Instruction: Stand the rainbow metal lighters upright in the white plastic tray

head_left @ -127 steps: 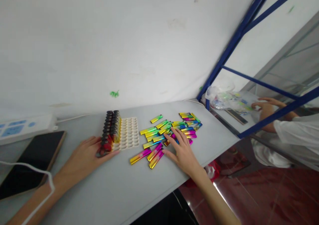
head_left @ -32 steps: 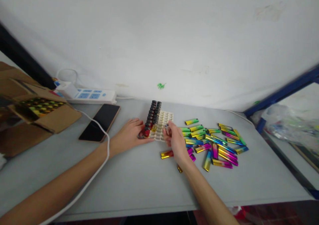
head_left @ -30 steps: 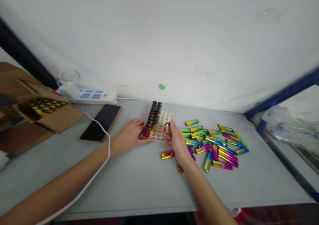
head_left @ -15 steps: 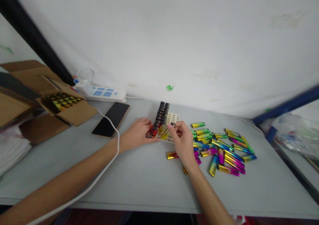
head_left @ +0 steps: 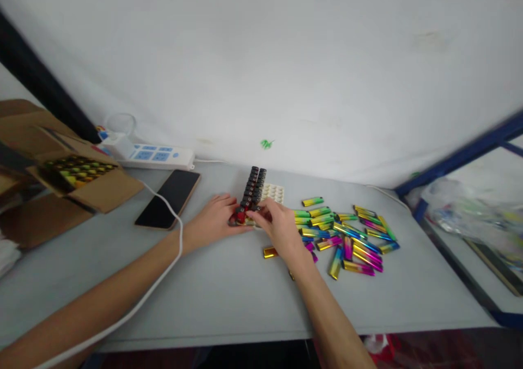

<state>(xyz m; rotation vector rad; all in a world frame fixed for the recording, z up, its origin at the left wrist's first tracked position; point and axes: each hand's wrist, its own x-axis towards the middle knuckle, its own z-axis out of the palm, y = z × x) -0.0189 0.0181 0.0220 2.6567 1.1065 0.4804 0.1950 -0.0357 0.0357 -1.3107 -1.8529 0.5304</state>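
Observation:
A cream tray (head_left: 273, 193) with rows of small pockets lies near the middle of the table. Two rows of black-topped lighters (head_left: 254, 181) stand upright along its left side; those nearest me show red bodies. My left hand (head_left: 216, 219) holds the tray's near left corner, thumb along the front edge and fingers behind. My right hand (head_left: 281, 228) pinches a black-topped lighter (head_left: 256, 208) at the near end of the second row. Fingers hide most of that lighter's body. Right of this hand lie several loose shiny lighters (head_left: 321, 220) in yellow, green, blue and pink.
A black phone (head_left: 170, 197) and a white power strip (head_left: 157, 157) lie left of the tray. An open cardboard box (head_left: 112, 189) with packed lighters stands farther left. One white cable (head_left: 178, 238) crosses above my left forearm. Clear plastic bags (head_left: 457, 211) sit beyond the blue frame, right.
My right hand has moved toward the tray's left rows, bringing the tilted yellow lighter down beside the standing ones. My left hand stays on the tray. The whole view has shifted slightly.

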